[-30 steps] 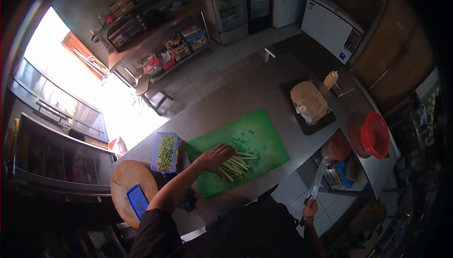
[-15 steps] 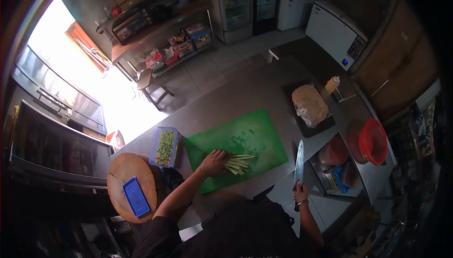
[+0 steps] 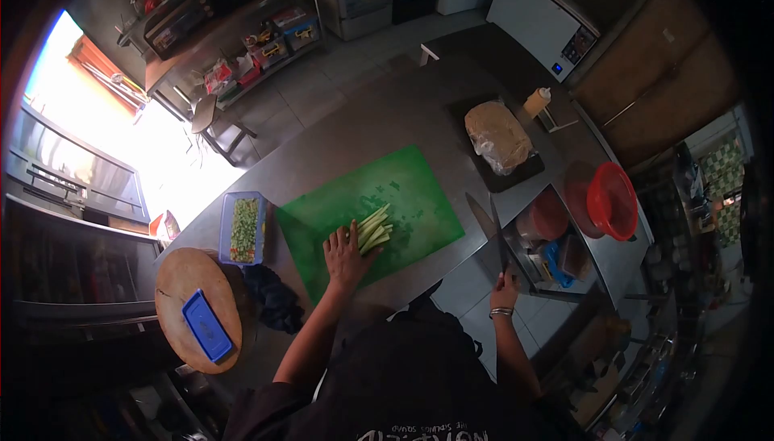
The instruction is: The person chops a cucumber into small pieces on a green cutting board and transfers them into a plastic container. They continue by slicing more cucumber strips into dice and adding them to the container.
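Pale green vegetable sticks [image 3: 374, 230], cut long and thin, lie in a loose bundle on the green cutting board [image 3: 423, 191]. My left hand [image 3: 345, 260] is at their left end, palm down, fingers stretched and thumb spread toward the sticks. Off the board's right side, by the counter edge, my right hand [image 3: 504, 289] grips a large kitchen knife [image 3: 500, 239] by its handle, blade pointing up and away from me. To the left of the board stands a plastic container [image 3: 261, 235] of diced green and red vegetables [image 3: 244, 227].
A blue lid [image 3: 207, 326] rests on a round wooden block [image 3: 176, 300] at left, beside a dark cloth [image 3: 274, 300]. Right of the board are a plastic-wrapped tan block [image 3: 498, 135] on a dark tray, a squeeze bottle [image 3: 538, 101] and a red basin [image 3: 614, 201].
The camera view has shifted. My left hand has turned and its fingers have spread out; the sticks now slant up to the right. The knife stays in my right hand, its blade tilted differently.
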`<state>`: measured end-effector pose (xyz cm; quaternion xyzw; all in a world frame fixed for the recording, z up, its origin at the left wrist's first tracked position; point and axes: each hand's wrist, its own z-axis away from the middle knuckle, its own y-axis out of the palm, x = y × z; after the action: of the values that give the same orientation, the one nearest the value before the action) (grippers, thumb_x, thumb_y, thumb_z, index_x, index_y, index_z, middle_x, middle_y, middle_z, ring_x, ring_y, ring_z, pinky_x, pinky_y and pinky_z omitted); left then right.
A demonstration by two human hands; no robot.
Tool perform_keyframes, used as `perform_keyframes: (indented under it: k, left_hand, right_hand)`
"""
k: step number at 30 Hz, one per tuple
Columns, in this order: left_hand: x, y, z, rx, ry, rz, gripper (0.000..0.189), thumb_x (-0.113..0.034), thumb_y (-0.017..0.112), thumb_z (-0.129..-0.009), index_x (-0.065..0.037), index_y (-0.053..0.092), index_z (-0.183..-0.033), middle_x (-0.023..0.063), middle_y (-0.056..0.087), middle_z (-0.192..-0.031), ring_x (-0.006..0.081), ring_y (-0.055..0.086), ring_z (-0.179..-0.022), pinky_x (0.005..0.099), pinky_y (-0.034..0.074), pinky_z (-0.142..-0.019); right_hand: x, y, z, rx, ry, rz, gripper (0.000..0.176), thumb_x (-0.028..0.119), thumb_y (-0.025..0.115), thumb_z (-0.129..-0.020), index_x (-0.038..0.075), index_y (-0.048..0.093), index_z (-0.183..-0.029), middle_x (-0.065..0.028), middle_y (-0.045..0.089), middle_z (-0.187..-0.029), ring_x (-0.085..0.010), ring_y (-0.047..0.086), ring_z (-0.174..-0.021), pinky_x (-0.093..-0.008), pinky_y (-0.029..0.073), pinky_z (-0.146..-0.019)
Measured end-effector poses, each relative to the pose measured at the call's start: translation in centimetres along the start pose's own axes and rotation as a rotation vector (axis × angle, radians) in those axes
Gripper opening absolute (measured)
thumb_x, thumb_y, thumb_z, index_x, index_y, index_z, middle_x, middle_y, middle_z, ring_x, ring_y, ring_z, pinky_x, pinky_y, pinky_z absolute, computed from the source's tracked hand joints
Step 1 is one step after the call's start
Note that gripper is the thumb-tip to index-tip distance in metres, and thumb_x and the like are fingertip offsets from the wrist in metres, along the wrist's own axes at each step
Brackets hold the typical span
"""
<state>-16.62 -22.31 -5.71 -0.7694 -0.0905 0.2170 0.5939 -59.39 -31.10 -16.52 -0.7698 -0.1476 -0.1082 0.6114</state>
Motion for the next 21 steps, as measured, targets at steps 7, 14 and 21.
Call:
perform_keyframes:
  k: [7, 14, 21]
  left_hand:
    - [2.6, -1.9, -0.7, 0.095, 0.207, 0.140, 0.104, -0.054, 0.083, -0.070, -0.008, 0.038, -0.152, 0.0163, 0.049, -0.142, 0.0359, 0.045, -0.132, 0.0492, 0.033, -0.112]
    - [3.0, -0.1, -1.0, 0.110, 0.333, 0.371, 0.068, -0.035, 0.079, -0.077, -0.007, 0.052, -0.133, 0.0163, 0.050, -0.141, 0.0369, 0.045, -0.133, 0.0493, 0.034, -0.111]
    - [2.9, 0.3, -0.5, 0.121, 0.418, 0.361, 0.041, -0.025, 0.077, -0.081, -0.011, 0.063, -0.117, 0.0132, 0.051, -0.141, 0.0356, 0.044, -0.136, 0.0495, 0.035, -0.112]
  right_hand:
    - [-0.3, -2.8, 7.8, 0.166, -0.077, -0.007, 0.051, 0.007, 0.059, -0.097, 0.015, 0.053, -0.146, -0.0207, 0.059, -0.093, -0.0390, 0.060, -0.079, -0.0509, 0.050, -0.068]
    - [14.0, -8.8, 3.4, 0.394, -0.070, -0.332, 0.017, 0.019, 0.055, -0.100, 0.003, 0.055, -0.097, -0.0229, 0.066, -0.077, -0.0452, 0.065, -0.072, -0.0544, 0.049, -0.061]
    - [22.8, -4.7, -2.8, 0.528, -0.300, -0.161, 0.020, 0.023, 0.052, -0.101, 0.004, 0.057, -0.100, -0.0257, 0.068, -0.082, -0.0475, 0.066, -0.081, -0.0594, 0.051, -0.072]
